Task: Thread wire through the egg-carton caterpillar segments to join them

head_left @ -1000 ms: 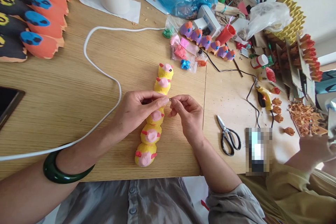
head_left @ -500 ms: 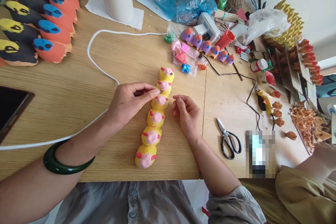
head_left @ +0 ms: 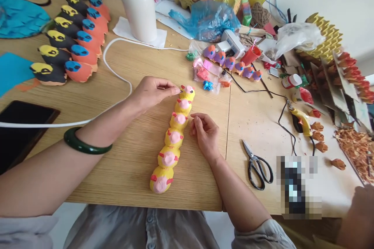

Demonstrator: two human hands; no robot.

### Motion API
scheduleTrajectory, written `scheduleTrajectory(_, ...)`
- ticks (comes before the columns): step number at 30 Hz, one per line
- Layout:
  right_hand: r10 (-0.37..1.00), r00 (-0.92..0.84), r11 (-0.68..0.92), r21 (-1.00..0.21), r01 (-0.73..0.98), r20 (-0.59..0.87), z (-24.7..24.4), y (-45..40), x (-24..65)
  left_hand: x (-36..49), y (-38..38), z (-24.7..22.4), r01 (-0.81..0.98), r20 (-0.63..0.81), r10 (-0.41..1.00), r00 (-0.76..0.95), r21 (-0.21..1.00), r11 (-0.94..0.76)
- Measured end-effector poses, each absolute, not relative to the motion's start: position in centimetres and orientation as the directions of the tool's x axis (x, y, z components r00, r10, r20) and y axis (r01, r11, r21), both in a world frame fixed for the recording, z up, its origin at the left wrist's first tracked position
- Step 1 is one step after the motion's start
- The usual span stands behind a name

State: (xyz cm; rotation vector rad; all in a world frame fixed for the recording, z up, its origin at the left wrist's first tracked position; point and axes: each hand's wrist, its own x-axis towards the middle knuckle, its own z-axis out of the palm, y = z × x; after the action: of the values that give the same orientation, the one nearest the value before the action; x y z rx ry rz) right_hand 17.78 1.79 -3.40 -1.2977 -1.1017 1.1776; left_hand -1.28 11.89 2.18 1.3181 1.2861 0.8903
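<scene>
A yellow strip of joined bumps (head_left: 174, 137), each with a pink patch and red bits, lies lengthwise on the wooden table (head_left: 122, 179). Its far bump carries a small black spot on the right side. My left hand (head_left: 154, 92) pinches thumb and forefinger at the left side of that far bump; a tiny dark thing shows at the fingertips, too small to name. Right of the strip, beside its upper bumps, my right hand (head_left: 205, 134) rests with its fingers curled and thumb near the forefinger. Whether it holds anything is hidden.
Black-handled scissors (head_left: 257, 165) lie to the right. Pink and blue clay packets (head_left: 204, 73) and a purple strip (head_left: 230, 62) are farther back. A white cable (head_left: 109, 62) curves at left, near a white bottle (head_left: 139, 11). A co-worker's hand (head_left: 359, 214) is at the right edge.
My left hand has moved away from the second bump to the left side of the far bump. The view has shifted, showing more of the table's back. My right hand stays beside the strip.
</scene>
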Motion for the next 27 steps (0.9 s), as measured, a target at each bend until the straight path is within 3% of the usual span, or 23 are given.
scheduleTrajectory(16, 0.995, 0.070, -0.074, -0.997, -0.004, -0.074, -3.3, 1.7, 17.9, -0.6, 15.0, -0.2, 0.289, -0.120, 0.958, 0.259, 0.956, 0.042)
scheduleTrajectory(27, 0.996, 0.068, -0.068, -0.997, 0.028, -0.066, -3.3, 1.8, 17.8, -0.3, 15.0, 0.0, 0.342, -0.128, 0.968, 0.217, 0.939, 0.048)
